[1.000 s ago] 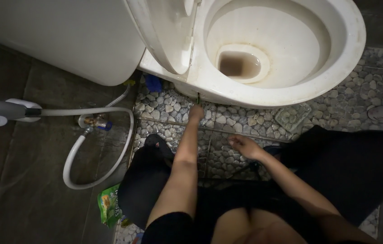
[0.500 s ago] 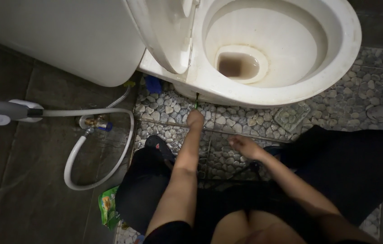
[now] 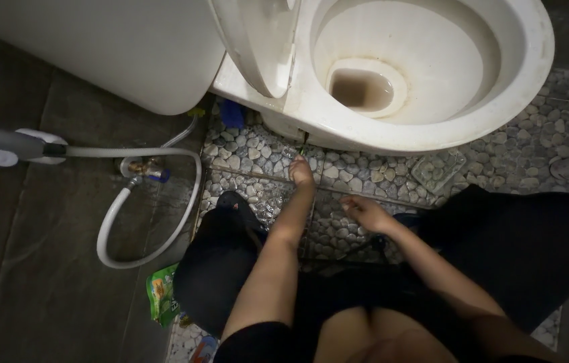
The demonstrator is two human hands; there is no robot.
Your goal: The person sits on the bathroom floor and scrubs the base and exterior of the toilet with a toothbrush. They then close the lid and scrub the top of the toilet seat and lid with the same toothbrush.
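Two bare arms reach up from the bottom of the frame over dark-clothed knees, which suggests the person is crouching low to get at the foot of the toilet. At lower left a green packet (image 3: 161, 294) lies on the dark floor tiles, within easy reach beside the knee.

Near the middle, the right hand (image 3: 365, 212) rests loosely open and empty, fingers spread just above the pebble floor (image 3: 499, 161), probably to steady the crouch. Slightly further up, the left hand (image 3: 301, 171) is closed around a thin green tool (image 3: 304, 144), likely a small brush, though only its tip shows past the knuckles. That tip points up at the seam where the base of the white toilet (image 3: 425, 138) meets the pebbles, and a narrow tool suits so tight a gap.

Left of centre, a white hose (image 3: 113, 222) loops across the floor from a brass valve (image 3: 145, 168) to a spray handle (image 3: 9, 146) at the left edge. A small blue thing (image 3: 232, 114) sits tucked behind the base. At the top, the seat (image 3: 261, 40) is tipped up, leaving the stained bowl open.
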